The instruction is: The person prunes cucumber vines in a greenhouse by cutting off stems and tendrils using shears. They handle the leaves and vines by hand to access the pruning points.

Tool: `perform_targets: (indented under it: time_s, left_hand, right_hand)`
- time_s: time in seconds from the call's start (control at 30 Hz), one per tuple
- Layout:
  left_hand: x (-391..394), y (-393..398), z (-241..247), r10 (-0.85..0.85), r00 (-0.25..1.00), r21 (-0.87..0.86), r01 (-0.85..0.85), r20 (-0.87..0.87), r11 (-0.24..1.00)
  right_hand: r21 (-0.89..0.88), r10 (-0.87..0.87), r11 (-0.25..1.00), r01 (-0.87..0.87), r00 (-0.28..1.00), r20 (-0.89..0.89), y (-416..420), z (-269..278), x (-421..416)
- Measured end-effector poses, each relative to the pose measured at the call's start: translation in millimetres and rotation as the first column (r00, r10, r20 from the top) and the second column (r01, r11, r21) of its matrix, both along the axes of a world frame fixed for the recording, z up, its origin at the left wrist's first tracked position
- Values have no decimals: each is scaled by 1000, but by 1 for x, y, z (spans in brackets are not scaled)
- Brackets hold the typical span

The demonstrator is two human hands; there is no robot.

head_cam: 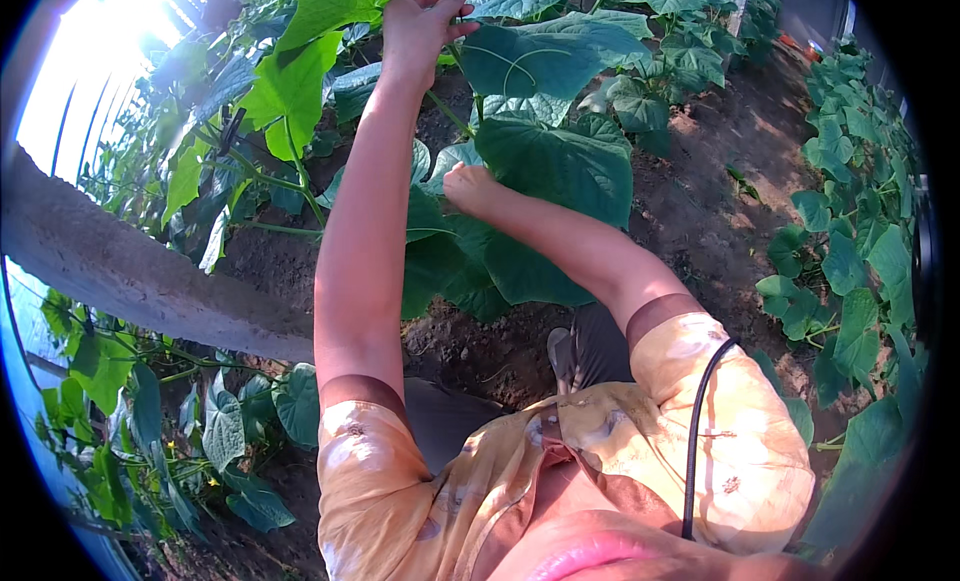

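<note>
My left hand (426, 27) reaches to the top of the view, its thumb and fingers closed around the upper stem of a broad-leaved climbing plant, apparently a cucumber vine. Lower down, my right hand (469, 189) is curled beside the same plant's stem (480, 109), at the edge of a large green leaf (559, 161); its fingertips and anything inside them are hidden. A thin curled tendril (517, 64) lies over another leaf just right of my left hand. Brighter, sunlit leaves (289, 89) stand left of my left forearm.
A thick greyish beam or post (150, 273) slants in from the left. Another row of vines (855, 266) runs along the right, beyond bare soil (697, 183). More plants (225, 423) grow at lower left. My shoe (559, 356) rests on the soil below the leaves.
</note>
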State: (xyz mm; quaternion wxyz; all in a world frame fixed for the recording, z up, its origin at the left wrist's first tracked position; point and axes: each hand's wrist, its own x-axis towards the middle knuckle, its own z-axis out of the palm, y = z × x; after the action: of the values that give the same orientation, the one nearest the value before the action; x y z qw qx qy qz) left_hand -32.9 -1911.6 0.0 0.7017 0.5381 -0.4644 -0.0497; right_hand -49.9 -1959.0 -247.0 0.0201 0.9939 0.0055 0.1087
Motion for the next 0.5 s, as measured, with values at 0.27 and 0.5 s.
perform_targets:
  time_s: [0.27,0.5]
  left_hand:
    - [-7,25,4,-194,970,-23,193,-146,981]
    - [3,16,8,-200,967,191,228,-156,955]
  right_hand:
    - [-243,-227,952,185,961,-157,-26,-42,48]
    - [-233,-193,968,93,871,-451,-42,-44,60]
